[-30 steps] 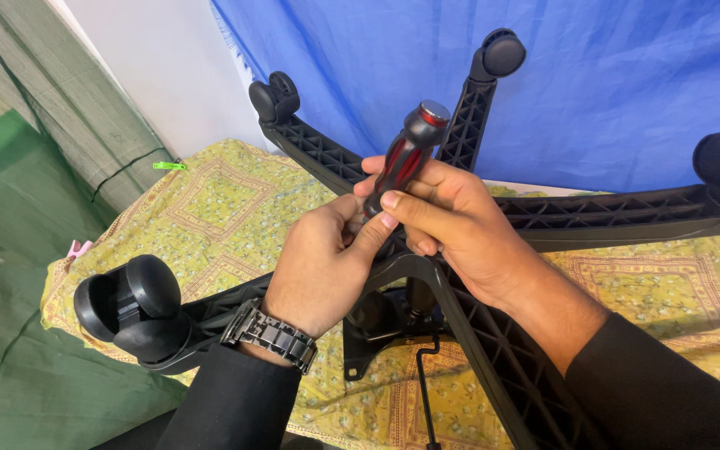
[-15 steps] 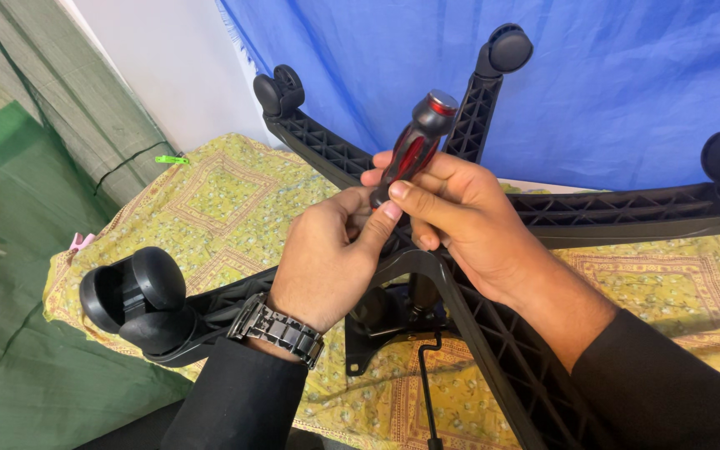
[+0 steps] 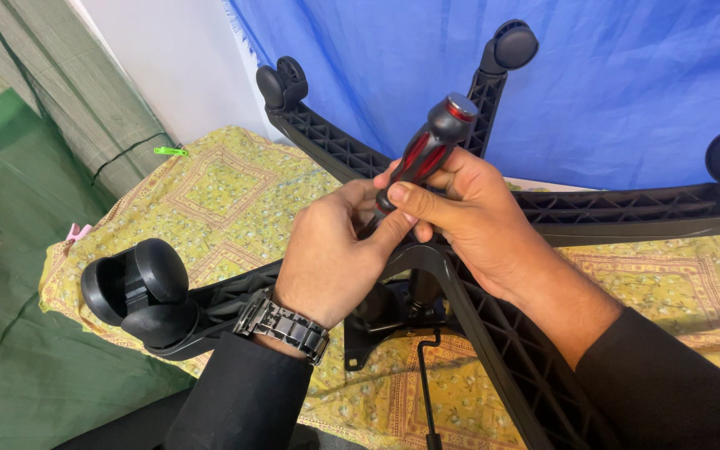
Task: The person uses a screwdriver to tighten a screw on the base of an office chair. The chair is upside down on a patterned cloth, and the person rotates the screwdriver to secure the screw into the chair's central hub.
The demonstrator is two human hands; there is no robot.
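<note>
Two hands on one screwdriver

Two hands meet in the middle, over a black chair base (image 3: pixel 493 333) that lies upside down on a yellow patterned cloth (image 3: pixel 235 200).

The right hand (image 3: pixel 468 221) has its grip wrapped around a screwdriver (image 3: pixel 427 154) with a red and black handle. Its thumb lies along the low part of the handle. The handle tilts up and to the right, and its round end pokes out above the fingers. The tip of the tool is hidden behind the hands.

The left hand (image 3: pixel 335 250) sits just beside it and touches it. Its grip is curled in at the low end of the screwdriver, but I cannot tell if it pinches the tool or only rests there. A dark metal watch (image 3: pixel 283 323) is on that wrist.

The base has long ribbed legs that spread out like a star. A black wheel (image 3: pixel 139 287) sits at the end of the near left leg. Two more wheels (image 3: pixel 281 83) stand up at the far legs. A blue sheet (image 3: pixel 627 83) hangs behind.
</note>
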